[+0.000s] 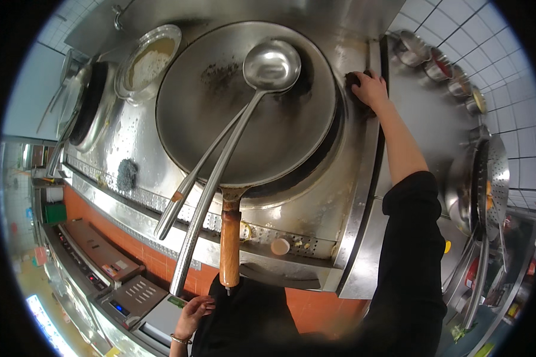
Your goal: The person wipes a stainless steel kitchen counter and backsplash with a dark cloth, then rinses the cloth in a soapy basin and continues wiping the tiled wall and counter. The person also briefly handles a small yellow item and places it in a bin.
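Observation:
My right hand (370,90) is shut on a dark scrubber or cloth (352,80), largely hidden under the fingers. It presses this against the steel stove top (310,218), right of a large wok (192,129). My left hand (195,312) hangs low beside my dark clothing, fingers loosely bent, with nothing seen in it. The wok sits on the burner, its wooden handle (230,250) pointing towards me. A steel ladle (272,67) rests in the wok. Beside its handle a second long-handled utensil (174,209) lies partly under the ladle, so its head is hidden.
A steel wool scrubber (127,174) lies left of the wok, near a perforated drain strip (303,246). Behind is a bowl of cloudy liquid (149,67). Several metal pots (413,48) line the tiled wall at right, with a perforated strainer (498,174) nearer me.

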A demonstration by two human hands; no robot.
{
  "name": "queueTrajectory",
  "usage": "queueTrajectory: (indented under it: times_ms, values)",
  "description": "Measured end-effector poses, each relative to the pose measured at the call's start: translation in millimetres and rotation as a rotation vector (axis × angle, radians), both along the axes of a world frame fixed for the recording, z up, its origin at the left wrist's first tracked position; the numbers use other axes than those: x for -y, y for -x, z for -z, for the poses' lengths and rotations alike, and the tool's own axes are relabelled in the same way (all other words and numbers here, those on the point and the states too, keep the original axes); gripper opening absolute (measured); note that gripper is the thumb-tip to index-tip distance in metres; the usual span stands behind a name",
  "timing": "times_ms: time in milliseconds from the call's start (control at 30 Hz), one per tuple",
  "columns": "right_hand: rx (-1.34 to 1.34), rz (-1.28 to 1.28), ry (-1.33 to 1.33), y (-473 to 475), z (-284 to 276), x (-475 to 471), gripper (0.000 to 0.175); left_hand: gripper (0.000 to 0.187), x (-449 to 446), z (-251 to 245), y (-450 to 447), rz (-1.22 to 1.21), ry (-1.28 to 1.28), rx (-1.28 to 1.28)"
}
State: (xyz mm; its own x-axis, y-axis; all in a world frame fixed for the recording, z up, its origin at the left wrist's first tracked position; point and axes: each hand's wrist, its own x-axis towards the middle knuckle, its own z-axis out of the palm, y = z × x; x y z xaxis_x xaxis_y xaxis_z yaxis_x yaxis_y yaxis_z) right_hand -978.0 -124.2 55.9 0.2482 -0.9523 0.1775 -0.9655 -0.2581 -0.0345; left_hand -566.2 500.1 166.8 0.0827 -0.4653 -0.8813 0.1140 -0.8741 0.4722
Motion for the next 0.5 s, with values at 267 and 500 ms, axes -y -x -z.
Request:
queueTrajectory:
  times_ms: [267, 500]
  values:
    - [-0.500, -0.219, -0.067, -12, 5, -148, 0.056, 0.036, 10, 3, 11, 0.076, 0.085, -0.102]
    - [-0.383, -0.221, -0.072, -43, -4, -330, 0.055, 0.036, 38, -9, -3, 0.232, 0.270, -0.120]
